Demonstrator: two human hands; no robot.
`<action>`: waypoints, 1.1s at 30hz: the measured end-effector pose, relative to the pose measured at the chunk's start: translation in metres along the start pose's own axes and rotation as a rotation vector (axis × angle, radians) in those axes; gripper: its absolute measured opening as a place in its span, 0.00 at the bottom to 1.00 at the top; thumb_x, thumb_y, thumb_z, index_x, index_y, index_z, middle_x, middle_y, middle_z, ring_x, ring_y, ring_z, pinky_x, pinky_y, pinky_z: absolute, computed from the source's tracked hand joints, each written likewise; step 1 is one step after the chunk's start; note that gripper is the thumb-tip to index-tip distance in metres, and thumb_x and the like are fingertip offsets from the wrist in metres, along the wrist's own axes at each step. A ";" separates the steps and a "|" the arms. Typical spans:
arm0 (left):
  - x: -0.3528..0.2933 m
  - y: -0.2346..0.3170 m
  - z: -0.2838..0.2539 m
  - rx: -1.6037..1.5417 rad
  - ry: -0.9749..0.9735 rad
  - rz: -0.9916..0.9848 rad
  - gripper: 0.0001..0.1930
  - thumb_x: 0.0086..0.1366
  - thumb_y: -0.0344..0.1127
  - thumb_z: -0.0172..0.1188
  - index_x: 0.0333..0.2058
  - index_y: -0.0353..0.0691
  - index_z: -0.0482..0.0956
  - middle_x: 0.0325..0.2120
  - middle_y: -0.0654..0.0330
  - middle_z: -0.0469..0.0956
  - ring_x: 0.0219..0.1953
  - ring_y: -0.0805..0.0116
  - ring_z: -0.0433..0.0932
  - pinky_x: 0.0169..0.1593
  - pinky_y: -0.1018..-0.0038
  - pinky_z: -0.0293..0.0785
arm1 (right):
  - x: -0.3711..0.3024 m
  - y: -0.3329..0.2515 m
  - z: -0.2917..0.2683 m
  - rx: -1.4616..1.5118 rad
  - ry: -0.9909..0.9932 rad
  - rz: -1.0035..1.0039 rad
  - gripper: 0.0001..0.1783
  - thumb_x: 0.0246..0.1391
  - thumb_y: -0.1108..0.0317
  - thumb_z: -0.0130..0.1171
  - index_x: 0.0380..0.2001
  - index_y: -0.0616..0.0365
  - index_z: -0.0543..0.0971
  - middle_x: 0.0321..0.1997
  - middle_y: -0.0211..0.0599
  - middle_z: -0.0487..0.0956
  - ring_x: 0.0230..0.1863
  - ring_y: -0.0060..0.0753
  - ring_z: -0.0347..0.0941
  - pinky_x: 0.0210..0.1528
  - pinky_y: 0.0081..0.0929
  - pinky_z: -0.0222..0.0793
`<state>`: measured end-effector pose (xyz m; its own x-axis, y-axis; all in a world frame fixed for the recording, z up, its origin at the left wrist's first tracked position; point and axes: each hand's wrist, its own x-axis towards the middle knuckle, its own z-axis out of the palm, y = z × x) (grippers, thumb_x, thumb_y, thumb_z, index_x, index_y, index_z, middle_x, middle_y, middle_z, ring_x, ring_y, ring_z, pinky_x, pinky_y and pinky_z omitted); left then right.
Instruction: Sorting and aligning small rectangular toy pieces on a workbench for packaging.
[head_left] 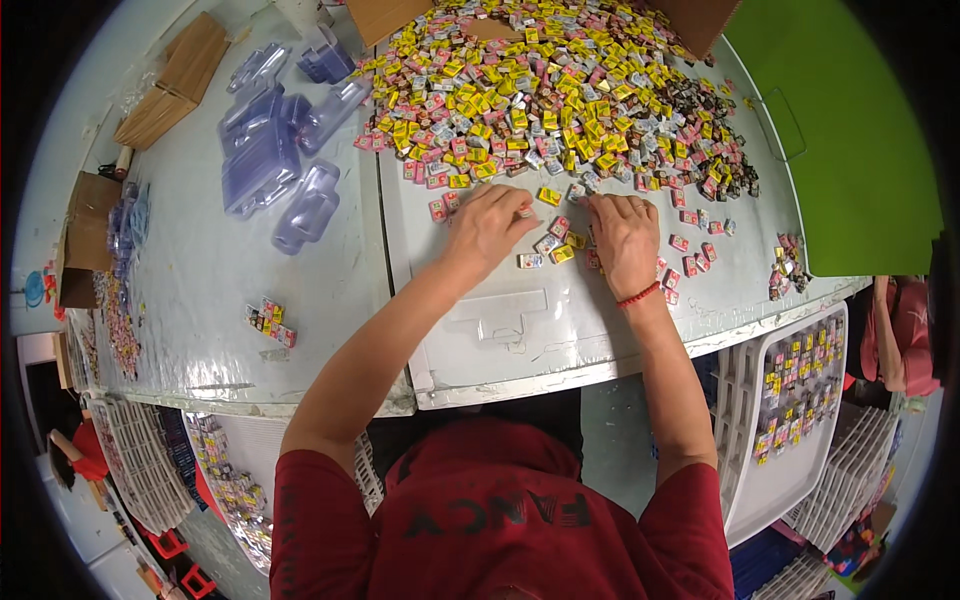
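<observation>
My left hand (487, 232) is closed over the near edge of a big heap of tiny printed boxes (575, 110) in yellow, pink, white and black. A small pink-and-white box (526, 212) shows at its pinched fingertips. To its right, my right hand (626, 235), with a red bracelet, has its fingers bent down among the boxes; whatever they grip is hidden. Between the hands lie several loose boxes, among them a yellow box (549, 196) and a white box (530, 261). Nearer me, a clear plastic tray (503, 316) with a stepped outline lies flat on the white table.
Stacked clear plastic trays (262, 165) lie at the left. A small cluster of boxes (271, 322) sits left of the table seam. Cardboard (178, 80) lies far left, a green panel (850, 130) at right. Below the right edge, a white crate tray (800, 400) holds filled sets.
</observation>
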<state>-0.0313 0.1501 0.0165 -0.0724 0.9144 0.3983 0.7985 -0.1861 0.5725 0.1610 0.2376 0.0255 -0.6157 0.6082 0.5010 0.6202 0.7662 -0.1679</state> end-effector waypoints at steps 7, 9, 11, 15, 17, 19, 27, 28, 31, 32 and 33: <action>0.016 0.015 0.025 0.057 0.115 -0.049 0.16 0.46 0.28 0.69 0.33 0.35 0.74 0.34 0.54 0.73 0.39 0.53 0.73 0.42 0.63 0.72 | -0.011 -0.010 -0.006 0.003 -0.039 0.026 0.11 0.45 0.73 0.56 0.35 0.56 0.78 0.35 0.37 0.78 0.39 0.39 0.72 0.48 0.35 0.62; 0.018 0.016 0.027 0.071 0.143 -0.060 0.17 0.46 0.28 0.69 0.35 0.35 0.73 0.35 0.53 0.73 0.40 0.52 0.73 0.43 0.63 0.72 | -0.012 -0.010 -0.010 0.096 -0.101 0.040 0.11 0.44 0.72 0.58 0.36 0.55 0.78 0.36 0.35 0.78 0.40 0.40 0.72 0.48 0.36 0.63; 0.019 0.016 0.031 0.067 0.151 0.000 0.18 0.48 0.31 0.68 0.37 0.38 0.72 0.32 0.55 0.74 0.39 0.52 0.73 0.42 0.62 0.70 | -0.011 -0.006 -0.009 0.142 -0.113 0.040 0.11 0.44 0.71 0.58 0.35 0.55 0.78 0.35 0.36 0.78 0.40 0.41 0.72 0.46 0.35 0.64; 0.024 0.005 0.038 0.049 0.098 0.013 0.16 0.49 0.31 0.68 0.35 0.37 0.73 0.32 0.55 0.75 0.38 0.52 0.73 0.43 0.62 0.70 | 0.000 0.005 -0.008 0.295 -0.256 -0.011 0.12 0.44 0.74 0.60 0.36 0.58 0.78 0.41 0.41 0.78 0.42 0.46 0.74 0.45 0.35 0.69; 0.028 -0.004 0.039 0.096 0.071 0.094 0.13 0.48 0.30 0.67 0.32 0.37 0.74 0.30 0.55 0.76 0.37 0.52 0.74 0.43 0.63 0.70 | 0.007 0.011 -0.005 0.318 -0.296 -0.047 0.11 0.42 0.76 0.60 0.33 0.58 0.78 0.38 0.38 0.79 0.40 0.45 0.74 0.44 0.33 0.71; 0.034 -0.002 0.037 0.050 0.094 0.071 0.12 0.48 0.29 0.67 0.31 0.37 0.75 0.29 0.55 0.76 0.37 0.52 0.74 0.43 0.63 0.71 | 0.011 0.014 -0.002 0.342 -0.255 -0.111 0.09 0.42 0.75 0.61 0.31 0.57 0.77 0.34 0.36 0.79 0.37 0.43 0.74 0.41 0.33 0.71; 0.031 0.006 0.045 0.084 0.170 -0.026 0.07 0.48 0.27 0.65 0.28 0.38 0.78 0.30 0.54 0.77 0.37 0.54 0.74 0.43 0.63 0.72 | 0.007 0.008 -0.001 0.327 -0.222 -0.153 0.09 0.44 0.73 0.62 0.31 0.56 0.76 0.32 0.33 0.79 0.36 0.42 0.73 0.39 0.32 0.71; 0.031 0.003 0.045 0.082 0.137 -0.022 0.06 0.50 0.27 0.63 0.29 0.38 0.78 0.30 0.54 0.77 0.37 0.54 0.74 0.43 0.63 0.72 | 0.006 0.006 -0.001 0.320 -0.222 -0.123 0.09 0.44 0.73 0.62 0.31 0.56 0.76 0.33 0.33 0.79 0.36 0.42 0.73 0.39 0.32 0.71; 0.023 -0.002 0.044 0.077 0.152 0.027 0.05 0.52 0.26 0.61 0.30 0.37 0.78 0.31 0.54 0.78 0.37 0.54 0.74 0.43 0.63 0.72 | 0.001 0.006 0.000 0.302 -0.226 -0.130 0.09 0.44 0.73 0.62 0.31 0.56 0.76 0.33 0.33 0.78 0.37 0.43 0.73 0.40 0.33 0.71; 0.022 -0.002 0.040 0.076 0.203 0.078 0.06 0.53 0.26 0.60 0.31 0.37 0.78 0.31 0.54 0.78 0.38 0.53 0.75 0.42 0.62 0.72 | 0.001 0.006 -0.001 0.297 -0.219 -0.133 0.09 0.44 0.73 0.62 0.31 0.56 0.76 0.33 0.33 0.78 0.37 0.43 0.73 0.40 0.33 0.71; 0.021 -0.003 0.036 0.078 0.209 0.084 0.06 0.53 0.26 0.60 0.31 0.37 0.78 0.31 0.54 0.78 0.38 0.53 0.75 0.42 0.62 0.72 | 0.000 0.006 -0.001 0.284 -0.216 -0.132 0.09 0.45 0.74 0.62 0.32 0.57 0.76 0.34 0.33 0.79 0.37 0.42 0.73 0.41 0.33 0.71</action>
<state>-0.0136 0.1824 -0.0028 -0.1194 0.8012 0.5863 0.8502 -0.2224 0.4771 0.1650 0.2425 0.0254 -0.7883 0.5069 0.3488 0.3879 0.8494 -0.3579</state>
